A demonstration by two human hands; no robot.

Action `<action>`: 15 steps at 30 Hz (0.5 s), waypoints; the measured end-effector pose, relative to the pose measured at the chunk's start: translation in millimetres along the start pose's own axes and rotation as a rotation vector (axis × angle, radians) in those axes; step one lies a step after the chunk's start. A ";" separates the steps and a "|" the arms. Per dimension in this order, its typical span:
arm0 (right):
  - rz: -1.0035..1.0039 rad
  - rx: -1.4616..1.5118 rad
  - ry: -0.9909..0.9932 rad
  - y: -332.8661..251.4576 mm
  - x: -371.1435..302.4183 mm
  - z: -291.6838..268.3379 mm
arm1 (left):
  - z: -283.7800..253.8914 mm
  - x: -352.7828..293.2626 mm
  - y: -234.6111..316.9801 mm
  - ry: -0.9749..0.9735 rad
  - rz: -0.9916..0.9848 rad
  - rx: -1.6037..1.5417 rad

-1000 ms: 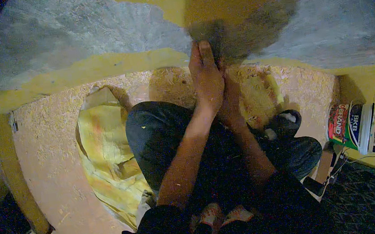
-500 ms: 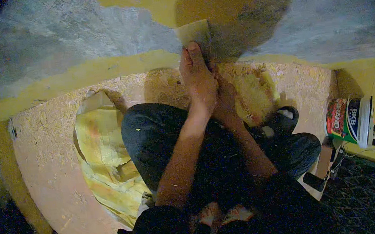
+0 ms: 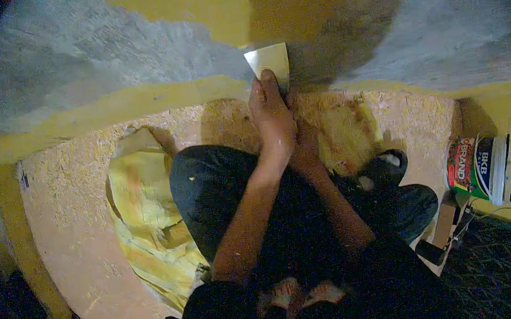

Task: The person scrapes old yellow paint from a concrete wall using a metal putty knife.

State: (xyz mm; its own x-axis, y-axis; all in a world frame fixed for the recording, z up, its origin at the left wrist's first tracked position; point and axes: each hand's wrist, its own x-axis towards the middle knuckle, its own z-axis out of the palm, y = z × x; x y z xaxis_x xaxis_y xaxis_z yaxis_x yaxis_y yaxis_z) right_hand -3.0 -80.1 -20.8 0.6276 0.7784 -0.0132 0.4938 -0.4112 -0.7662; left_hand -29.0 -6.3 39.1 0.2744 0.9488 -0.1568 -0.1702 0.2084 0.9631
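Observation:
My left hand (image 3: pixel 274 119) is closed round a flat metal scraper (image 3: pixel 273 58), its thumb lying along the blade. Just below and to the right, my right hand (image 3: pixel 307 141) is pressed against the left one; its fingers are mostly hidden, so what it grips is hard to make out. The broad blade points away from me and catches the light. Behind it stands a wall (image 3: pixel 173 49) with yellow paint and large bare grey patches; whether the blade touches it is unclear. A dark shadow falls there, right of the scraper.
Paint flakes (image 3: pixel 79 160) litter the floor along the wall's foot. A crumpled yellow sheet (image 3: pixel 146 197) lies left of my bent legs (image 3: pixel 214 183). At the right are a paint bucket (image 3: pixel 477 166), a dark phone-like device (image 3: pixel 430 252) and cables. A slipper (image 3: pixel 388 166) is near my right leg.
Both hands and the scraper have drawn slightly toward me, down the wall. The blade's angle has changed, and it now shines brightly where it was dull before.

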 end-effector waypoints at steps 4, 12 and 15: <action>0.092 0.704 0.040 21.3 -8.2 6.8 | -3.0 5.0 10.5 -0.059 0.071 0.038; -0.062 0.115 0.030 -10.8 -2.6 -13.6 | 6.0 -0.2 15.5 -0.006 -0.113 -0.190; -0.037 0.132 0.040 -7.7 -5.1 -11.5 | 1.2 -5.7 12.2 -0.004 -0.109 -0.320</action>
State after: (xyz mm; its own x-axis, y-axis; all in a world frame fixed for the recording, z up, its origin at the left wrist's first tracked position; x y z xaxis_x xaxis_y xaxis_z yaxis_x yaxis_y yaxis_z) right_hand -3.1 -86.4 -7.4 0.6350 0.7715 0.0401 0.4352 -0.3144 -0.8437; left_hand -31.5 -9.4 52.0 0.3111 0.9159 -0.2538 -0.4282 0.3735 0.8229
